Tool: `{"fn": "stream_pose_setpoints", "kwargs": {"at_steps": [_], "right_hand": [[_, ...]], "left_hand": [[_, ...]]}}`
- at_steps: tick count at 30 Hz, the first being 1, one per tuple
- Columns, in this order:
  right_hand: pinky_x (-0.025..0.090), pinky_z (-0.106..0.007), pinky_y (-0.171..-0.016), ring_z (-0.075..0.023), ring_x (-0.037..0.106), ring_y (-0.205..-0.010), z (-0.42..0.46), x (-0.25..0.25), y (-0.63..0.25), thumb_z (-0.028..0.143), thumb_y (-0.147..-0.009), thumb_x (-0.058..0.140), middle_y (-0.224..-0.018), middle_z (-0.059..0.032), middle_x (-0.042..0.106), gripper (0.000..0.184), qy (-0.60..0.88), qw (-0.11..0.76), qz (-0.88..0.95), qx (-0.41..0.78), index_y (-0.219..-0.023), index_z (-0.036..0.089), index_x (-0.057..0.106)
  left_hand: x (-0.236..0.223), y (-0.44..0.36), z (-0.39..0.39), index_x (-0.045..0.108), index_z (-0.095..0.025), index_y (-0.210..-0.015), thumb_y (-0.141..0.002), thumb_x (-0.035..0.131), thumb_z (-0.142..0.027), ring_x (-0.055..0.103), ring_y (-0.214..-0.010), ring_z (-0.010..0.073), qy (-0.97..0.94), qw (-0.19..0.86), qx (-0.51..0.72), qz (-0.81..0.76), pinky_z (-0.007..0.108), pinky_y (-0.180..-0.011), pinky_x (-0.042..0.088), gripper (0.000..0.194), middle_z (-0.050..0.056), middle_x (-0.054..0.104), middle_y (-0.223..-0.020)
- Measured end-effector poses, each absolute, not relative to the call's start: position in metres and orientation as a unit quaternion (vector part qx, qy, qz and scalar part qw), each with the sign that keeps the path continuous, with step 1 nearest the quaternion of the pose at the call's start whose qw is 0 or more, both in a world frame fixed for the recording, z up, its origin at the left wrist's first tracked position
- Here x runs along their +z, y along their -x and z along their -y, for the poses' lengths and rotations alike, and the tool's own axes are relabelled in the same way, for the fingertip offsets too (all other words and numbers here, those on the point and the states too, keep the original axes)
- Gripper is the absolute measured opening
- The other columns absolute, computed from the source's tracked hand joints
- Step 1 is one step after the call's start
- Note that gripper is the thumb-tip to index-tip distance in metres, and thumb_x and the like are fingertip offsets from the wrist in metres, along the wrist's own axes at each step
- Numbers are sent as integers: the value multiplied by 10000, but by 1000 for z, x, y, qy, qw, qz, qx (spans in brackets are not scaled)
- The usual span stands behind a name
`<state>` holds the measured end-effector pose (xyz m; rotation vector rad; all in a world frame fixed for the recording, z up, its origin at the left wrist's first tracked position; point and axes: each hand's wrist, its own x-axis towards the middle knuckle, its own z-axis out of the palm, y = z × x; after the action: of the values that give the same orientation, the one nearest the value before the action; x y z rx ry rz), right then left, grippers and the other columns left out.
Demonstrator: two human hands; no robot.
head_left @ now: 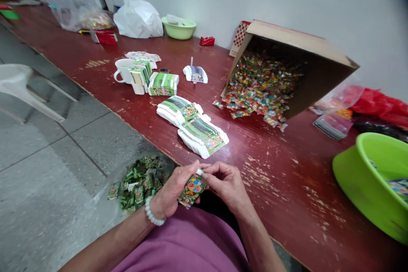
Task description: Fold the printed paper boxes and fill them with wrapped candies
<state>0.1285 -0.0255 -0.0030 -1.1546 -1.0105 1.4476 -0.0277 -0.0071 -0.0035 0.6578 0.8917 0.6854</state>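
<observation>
Close to my body, just off the table's edge, my left hand [177,187] wraps round a small green printed candy box [192,190]. My right hand [227,182] pinches the white flap at its upper end, thumb and fingers together. Ahead of both hands, flattened green box blanks [204,134] lie fanned in two overlapping stacks. A tipped cardboard carton [306,42] stands beyond, its wrapped candies [259,85] spilling onto the table. Below my left forearm, many green boxes [143,182] fill a clear plastic bag near the floor.
On the red table [255,170] are a white mug [123,71], bundled green blanks [163,84], purple blanks [195,74] and a red tape dispenser [207,41]. A large green basin [366,182] stands at right. A white stool [19,78] is on the left floor.
</observation>
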Motion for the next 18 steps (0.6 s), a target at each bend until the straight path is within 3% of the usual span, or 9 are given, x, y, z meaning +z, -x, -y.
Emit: {"fn": "stream_pose_setpoints", "kwargs": {"at_steps": [3, 5, 8, 12, 14, 18], "right_hand": [[549, -316, -717, -185, 677, -766, 32, -5, -130, 334, -858, 708, -911, -55, 734, 155, 491, 473, 523, 511, -787, 195, 714], [536, -330, -763, -193, 652, -821, 39, -10, -127, 318, -874, 693, -934, -51, 696, 110, 494, 462, 592, 438, -911, 217, 717], [520, -357, -829, -224, 609, -961, 49, -20, -118, 250, -814, 751, -1060, -61, 646, 313, 506, 451, 645, 353, -1105, 249, 636], [497, -376, -920, -243, 550, -1112, 49, -28, -108, 231, -759, 802, -1263, -87, 557, 582, 487, 438, 669, 352, -1267, 265, 521], [506, -361, -906, -227, 570, -1074, 40, -28, -114, 270, -778, 787, -1253, -78, 548, 526, 488, 448, 644, 383, -1239, 260, 535], [509, -355, -798, -210, 592, -893, 16, -18, -140, 319, -848, 687, -998, -47, 598, 343, 600, 458, 557, 348, -1163, 228, 587]], "left_hand": [[-4, 30, 5, 771, -167, -1060, -845, 679, -432, 623, -557, 137, -272, 805, 317, -421, 218, -453, 510, 353, 46, 748, -815], [-5, 30, 3, 778, -156, -1027, -835, 661, -356, 669, -636, 157, -240, 817, 322, -414, 233, -545, 551, 301, 64, 766, -889], [-8, 29, 0, 784, -121, -967, -804, 637, -263, 708, -864, 194, -225, 813, 355, -402, 236, -768, 568, 261, 86, 773, -959], [-11, 34, -1, 762, -154, -981, -811, 658, -330, 685, -717, 180, -243, 793, 365, -423, 238, -569, 549, 266, 57, 763, -886], [-12, 44, -2, 744, -157, -999, -817, 675, -374, 673, -660, 173, -283, 760, 385, -440, 237, -523, 529, 291, 58, 756, -872], [-8, 71, -5, 692, -149, -972, -834, 671, -418, 660, -550, 154, -318, 699, 419, -484, 239, -506, 518, 303, 56, 739, -784]]}}
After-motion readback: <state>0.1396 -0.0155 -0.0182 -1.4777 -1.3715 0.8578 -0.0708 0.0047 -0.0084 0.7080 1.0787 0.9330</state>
